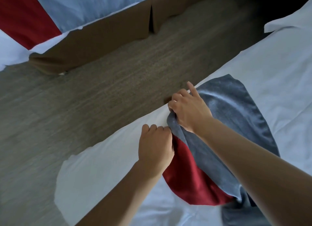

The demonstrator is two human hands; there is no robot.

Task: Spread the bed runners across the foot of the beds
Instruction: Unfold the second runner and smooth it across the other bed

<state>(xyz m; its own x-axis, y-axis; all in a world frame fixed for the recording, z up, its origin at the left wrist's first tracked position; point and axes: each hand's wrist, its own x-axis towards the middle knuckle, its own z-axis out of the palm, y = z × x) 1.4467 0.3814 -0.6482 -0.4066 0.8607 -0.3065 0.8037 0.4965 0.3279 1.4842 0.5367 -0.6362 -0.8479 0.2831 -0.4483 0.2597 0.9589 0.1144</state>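
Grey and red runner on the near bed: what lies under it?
The runner lies on the white bedding. Both hands, left and right, grip its bunched edge. Whatever is beneath its folds is covered.

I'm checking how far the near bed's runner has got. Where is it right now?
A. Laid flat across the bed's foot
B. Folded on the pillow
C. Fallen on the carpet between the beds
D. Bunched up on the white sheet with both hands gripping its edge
D: the grey and red runner lies crumpled on the white sheet, with the left hand and right hand gripping its edge near the bed's side.
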